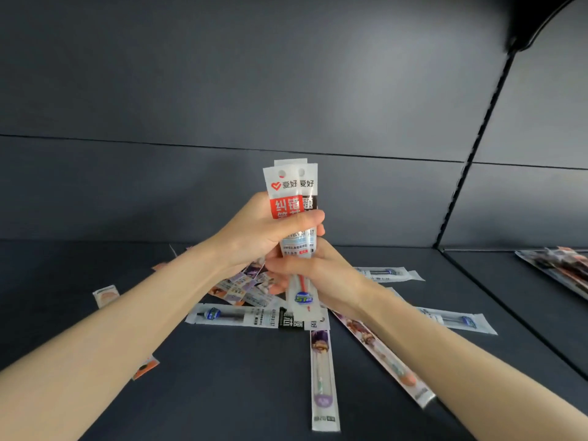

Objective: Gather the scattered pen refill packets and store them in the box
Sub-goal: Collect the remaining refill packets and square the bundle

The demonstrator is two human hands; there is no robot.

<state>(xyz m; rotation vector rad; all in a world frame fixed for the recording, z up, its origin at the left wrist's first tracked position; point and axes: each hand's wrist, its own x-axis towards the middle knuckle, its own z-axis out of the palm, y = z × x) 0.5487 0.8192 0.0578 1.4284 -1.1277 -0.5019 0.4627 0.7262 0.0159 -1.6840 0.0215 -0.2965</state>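
I hold a small upright bundle of white pen refill packets [291,192] above the dark shelf. My left hand [264,230] grips the bundle around its middle, thumb across the front. My right hand [318,272] grips the lower part just beneath. The front packet has a red label and a red refill showing at its bottom end. Several more packets lie scattered on the shelf below: a white one lying crosswise [235,316], a purple one pointing toward me [323,377], a long one on the right [385,354]. No box is in view.
The dark grey shelf floor [222,393] meets a grey back wall [191,186]. A divider edge [509,316] runs along the right side, with more packaged items [560,268] beyond it. Small packets [106,294] lie at the left.
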